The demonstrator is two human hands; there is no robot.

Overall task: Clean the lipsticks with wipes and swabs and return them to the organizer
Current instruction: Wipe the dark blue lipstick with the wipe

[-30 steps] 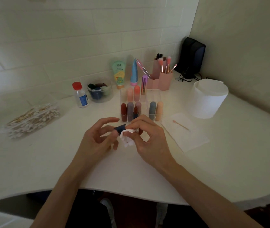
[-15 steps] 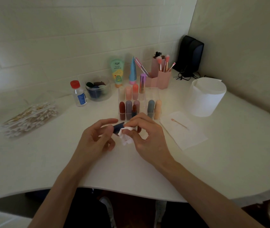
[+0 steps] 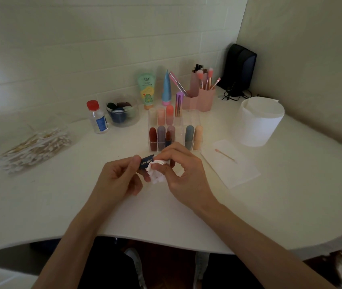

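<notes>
A dark blue lipstick tube (image 3: 146,163) lies sideways between my two hands, in front of the organizer. My left hand (image 3: 118,178) pinches its left end between thumb and fingers. My right hand (image 3: 181,168) grips a crumpled white wipe (image 3: 155,175) wrapped around the tube's right end, which is hidden. The clear acrylic organizer (image 3: 191,115) stands just behind my hands with several lipsticks upright in its slots, in red, mauve, pink, blue-grey and peach. One open dark lipstick (image 3: 168,138) stands at its front.
A tray of cotton swabs (image 3: 37,146) is at the left. A red-capped bottle (image 3: 97,117), a sponge jar (image 3: 122,113), tubes and a pink brush holder (image 3: 200,97) line the back. A wipe roll (image 3: 258,122) stands right, with a used swab (image 3: 226,155) on a sheet.
My hands stay on the tube and wipe. The tube has turned a little so its white lettering shows, and my right fingers have shifted on the wipe.
</notes>
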